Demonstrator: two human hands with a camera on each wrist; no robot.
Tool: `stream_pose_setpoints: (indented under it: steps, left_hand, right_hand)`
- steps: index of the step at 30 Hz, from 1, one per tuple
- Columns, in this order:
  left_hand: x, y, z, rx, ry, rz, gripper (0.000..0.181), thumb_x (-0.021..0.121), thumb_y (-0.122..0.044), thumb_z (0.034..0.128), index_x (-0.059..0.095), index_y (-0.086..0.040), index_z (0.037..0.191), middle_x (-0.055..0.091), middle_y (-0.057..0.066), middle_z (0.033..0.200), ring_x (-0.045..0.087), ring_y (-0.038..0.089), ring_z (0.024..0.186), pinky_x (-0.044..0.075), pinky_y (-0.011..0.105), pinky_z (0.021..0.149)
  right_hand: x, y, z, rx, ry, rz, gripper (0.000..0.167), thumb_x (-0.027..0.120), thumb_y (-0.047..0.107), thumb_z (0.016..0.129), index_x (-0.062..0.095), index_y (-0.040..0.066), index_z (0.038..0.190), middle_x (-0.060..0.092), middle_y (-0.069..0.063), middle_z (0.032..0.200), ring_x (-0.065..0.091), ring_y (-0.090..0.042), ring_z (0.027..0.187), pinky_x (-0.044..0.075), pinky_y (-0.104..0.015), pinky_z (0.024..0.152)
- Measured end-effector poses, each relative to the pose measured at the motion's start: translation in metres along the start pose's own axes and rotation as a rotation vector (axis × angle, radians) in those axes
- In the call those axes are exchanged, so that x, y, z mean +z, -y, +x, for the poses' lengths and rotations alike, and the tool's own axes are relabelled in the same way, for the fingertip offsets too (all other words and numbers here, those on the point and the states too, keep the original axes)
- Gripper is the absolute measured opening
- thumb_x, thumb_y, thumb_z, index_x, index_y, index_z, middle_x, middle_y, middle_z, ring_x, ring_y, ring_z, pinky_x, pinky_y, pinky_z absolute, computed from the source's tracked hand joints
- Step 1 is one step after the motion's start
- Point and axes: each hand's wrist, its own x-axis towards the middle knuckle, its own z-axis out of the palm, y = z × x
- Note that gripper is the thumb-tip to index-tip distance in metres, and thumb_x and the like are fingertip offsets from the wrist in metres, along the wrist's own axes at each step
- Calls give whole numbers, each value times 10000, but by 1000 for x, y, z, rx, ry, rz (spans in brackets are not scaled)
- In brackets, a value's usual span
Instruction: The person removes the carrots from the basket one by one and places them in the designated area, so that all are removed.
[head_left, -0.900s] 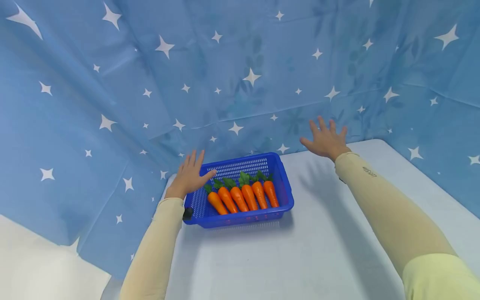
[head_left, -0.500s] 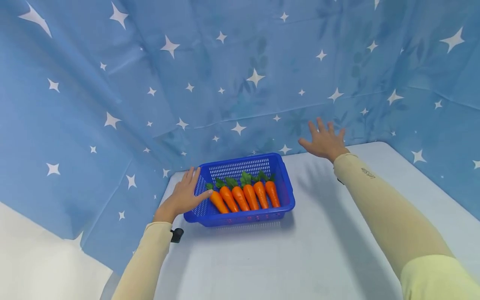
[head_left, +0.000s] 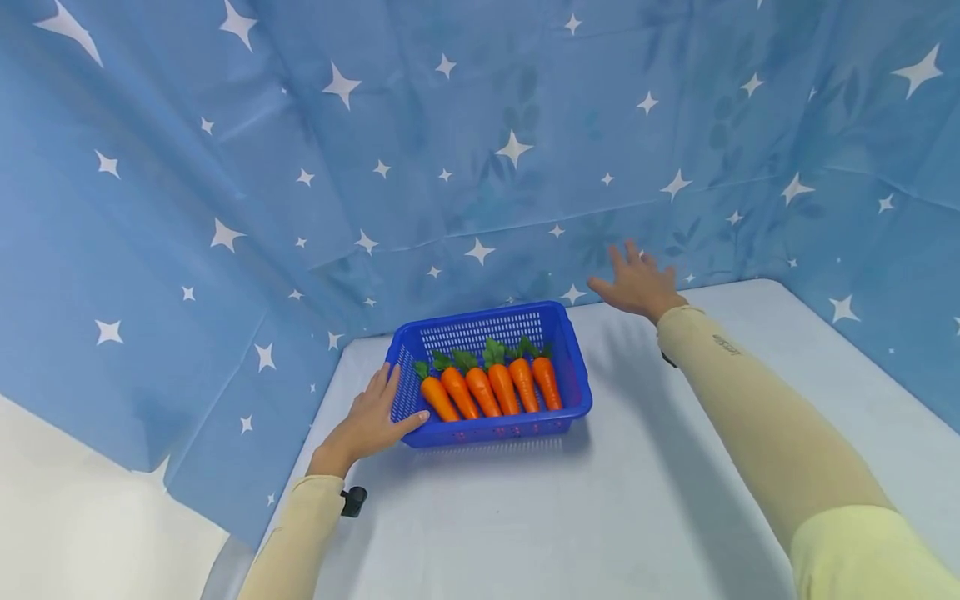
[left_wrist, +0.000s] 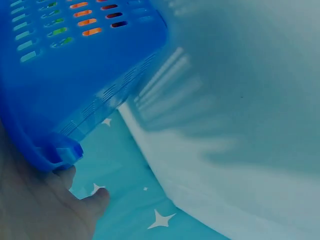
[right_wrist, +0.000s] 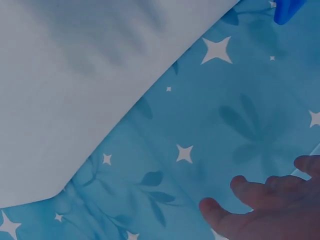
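A blue plastic basket (head_left: 491, 427) stands on the white table. Several orange carrots (head_left: 480, 390) with green leaf tops lie side by side in it. My left hand (head_left: 371, 425) is at the basket's left end, its fingers extended by the left rim and its thumb at the front rim. In the left wrist view, the hand (left_wrist: 47, 205) lies close against the blue rim (left_wrist: 30, 155); whether it bears on the rim I cannot tell. Holding nothing, my right hand (head_left: 637, 285) hovers above the back of the table with spread fingers, to the right of the basket.
The white table (head_left: 570, 517) has its back edge close to a blue curtain (head_left: 450, 208) with white stars. More curtain hangs along the left and right sides. A dark wrist device (head_left: 354, 502) sits on the left wrist.
My left hand has come down from above the basket's left part to its left end. The right hand has shifted slightly left. The carrots keep their places in the basket.
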Motion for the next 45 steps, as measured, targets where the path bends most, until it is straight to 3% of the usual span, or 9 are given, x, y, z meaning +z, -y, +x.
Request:
stream_pose_setpoints:
  steps: [7, 13, 23, 34, 40, 45]
  left_hand:
    - [5, 3, -2, -3, -11, 12, 1193, 536, -762, 970, 9, 24, 1696, -57, 222, 1774, -25, 430, 1628, 39, 631, 1275]
    - [8, 5, -2, -8, -26, 5, 1195, 530, -767, 970, 12, 29, 1695, -59, 209, 1776, -28, 437, 1627, 39, 619, 1278]
    - [9, 6, 0, -2, -35, -6, 1185, 514, -763, 981, 0, 33, 1693, -68, 205, 1777, -24, 427, 1629, 44, 613, 1279]
    - [14, 8, -3, -12, -47, -33, 1180, 534, -756, 979, 11, 20, 1697, -49, 187, 1782, -17, 415, 1632, 65, 625, 1277]
    - [15, 7, -4, -14, -40, -34, 1179, 538, -749, 979, 2, 17, 1698, -61, 184, 1782, -17, 420, 1631, 55, 606, 1272]
    - [15, 7, -3, -5, -59, -38, 1179, 544, -750, 976, 28, 28, 1696, -37, 196, 1781, 4, 437, 1628, 68, 630, 1267]
  right_hand:
    - [-1, 17, 5, -29, 13, 119, 934, 430, 599, 1079, 98, -12, 1702, -14, -319, 1743, 138, -584, 1558, 92, -845, 1154]
    - [-2, 37, 8, -77, 22, 234, 915, 470, 553, 1088, 111, -26, 1699, -10, -312, 1747, 98, -536, 1588, 142, -735, 1225]
    - [7, 65, 15, -119, 70, 363, 821, 546, 418, 1086, 227, -59, 1672, 205, -305, 1722, 186, -489, 1587, 195, -635, 1263]
    - [29, 89, 12, -115, 145, 432, 783, 595, 416, 1070, 327, -25, 1659, 332, -263, 1692, 317, -459, 1551, 308, -610, 1231]
    - [41, 95, 14, -98, 218, 489, 780, 627, 390, 1064, 330, -12, 1662, 311, -272, 1696, 457, -488, 1451, 488, -609, 1098]
    - [55, 98, 18, -70, 271, 519, 753, 633, 346, 1080, 317, 0, 1670, 330, -269, 1688, 466, -491, 1444, 504, -622, 1073]
